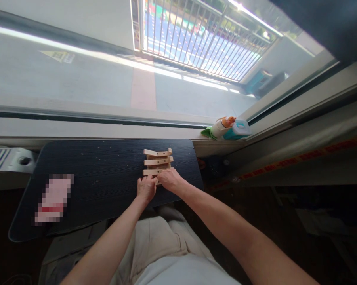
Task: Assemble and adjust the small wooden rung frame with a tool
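Observation:
A small pale wooden slatted rack [158, 162] lies on the black table, with several short bars set one behind another and dark dots along them. At its near left corner, my left hand [146, 188] has its fingers curled onto the nearest bar. My right hand [170, 179] is closed over the near right part of the rack, knuckles up. It covers the ends of the nearest bars, and whatever its fingertips pinch is hidden. Between the two hands a bit of the nearest wooden bar shows.
The black table [107, 174] stands against a window sill [77, 130]. A blurred-out pink item [55, 198] lies at its left end. On the sill to the right are a bottle [221, 127], a green cloth [208, 132] and a teal box [237, 130]. A white slatted object [10, 159] adjoins the left edge.

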The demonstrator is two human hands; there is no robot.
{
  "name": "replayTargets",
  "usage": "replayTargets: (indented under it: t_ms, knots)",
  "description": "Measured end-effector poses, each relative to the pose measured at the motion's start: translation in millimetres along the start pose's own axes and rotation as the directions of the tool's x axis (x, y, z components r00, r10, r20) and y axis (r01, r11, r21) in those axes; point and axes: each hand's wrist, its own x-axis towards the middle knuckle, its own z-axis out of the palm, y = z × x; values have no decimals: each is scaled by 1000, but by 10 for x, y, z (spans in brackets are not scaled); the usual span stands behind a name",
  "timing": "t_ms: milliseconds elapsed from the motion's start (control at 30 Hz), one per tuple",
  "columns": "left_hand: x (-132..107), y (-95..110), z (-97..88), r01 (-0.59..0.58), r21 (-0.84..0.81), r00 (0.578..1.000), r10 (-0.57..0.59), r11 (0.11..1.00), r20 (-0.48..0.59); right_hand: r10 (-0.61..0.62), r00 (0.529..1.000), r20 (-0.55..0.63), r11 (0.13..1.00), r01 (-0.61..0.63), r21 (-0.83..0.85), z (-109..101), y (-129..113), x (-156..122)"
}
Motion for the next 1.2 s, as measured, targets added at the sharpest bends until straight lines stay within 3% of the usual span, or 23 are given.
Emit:
replayTargets:
  t_ms: [300, 567, 867, 1067, 1200]
  knots:
    - [2, -12, 15, 5, -2, 1000, -5, 1000, 6, 63, 998, 8, 998, -63, 18, 78, -27, 58]
    - [-1, -10, -18, 20, -27, 999, -20, 999, 27, -42, 997, -69, 999, 40, -24, 33, 8, 31]
    - [-4, -4, -24, 21, -30, 999, -20, 999, 27, 80, 996, -33, 996, -79, 44, 123, 12, 35]
    - [0, -2, -35, 5, -4, 1000, -5, 1000, 6, -36, 998, -53, 999, 36, 3, -32, 57, -44]
    - [5, 5, -24, 11, -15, 1000, -11, 1000, 10, -30, 999, -41, 999, 30, 18, -20, 102, 3]
